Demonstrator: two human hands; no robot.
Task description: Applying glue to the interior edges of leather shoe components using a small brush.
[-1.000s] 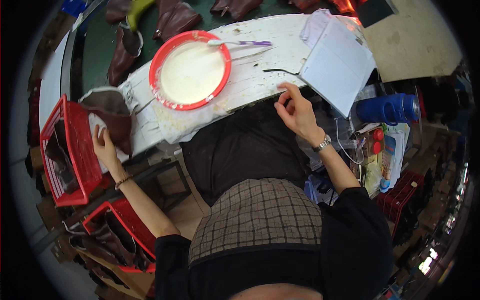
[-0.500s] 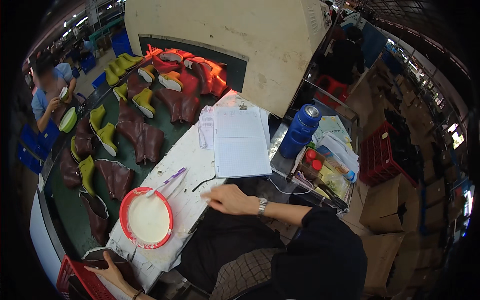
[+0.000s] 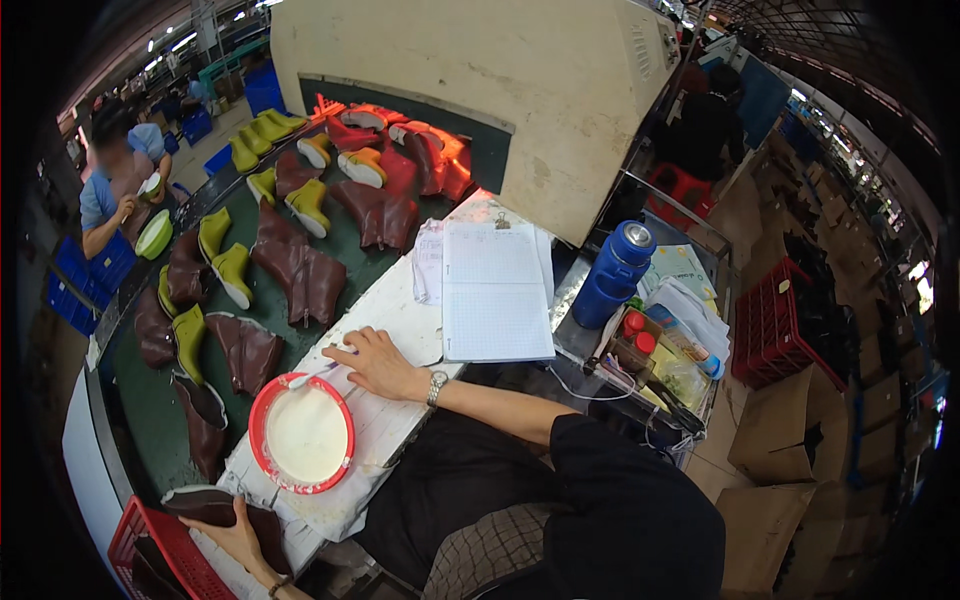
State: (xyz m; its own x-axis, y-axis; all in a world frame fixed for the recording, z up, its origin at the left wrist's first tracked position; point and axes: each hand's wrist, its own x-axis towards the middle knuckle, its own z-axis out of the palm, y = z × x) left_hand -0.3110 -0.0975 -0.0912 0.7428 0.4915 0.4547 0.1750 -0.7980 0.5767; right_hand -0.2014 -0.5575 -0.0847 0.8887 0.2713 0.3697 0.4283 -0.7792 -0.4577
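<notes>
Low at the left, my left hand (image 3: pixel 238 540) grips a dark brown boot (image 3: pixel 268 530), thumb and fingers spread around it, its pale sole edge turned upward. My right hand (image 3: pixel 380 366), with a watch on the wrist, lies palm down over the white board, fingers apart. Beneath its fingers is a brush (image 3: pixel 297 381) with a white and purple handle, mostly covered; no closed grip shows. The brush rests on the rim of a red-rimmed bowl (image 3: pixel 350 450) filled with a creamy white liquid (image 3: pixel 306 436).
A green conveyor (image 3: pixel 150 440) carries several brown boots (image 3: pixel 298 268) and yellow-green boots (image 3: pixel 232 276) beside a beige machine (image 3: pixel 440 60). A red basket (image 3: pixel 165 545) stands lower left. Rightward are a clipboard with paper (image 3: pixel 497 300) and a blue bottle (image 3: pixel 612 275). A co-worker (image 3: pixel 120 190) handles a shoe.
My right hand has moved left and forward, from the board's near edge to over the brush. My left hand still holds the brown boot, now raised slightly.
</notes>
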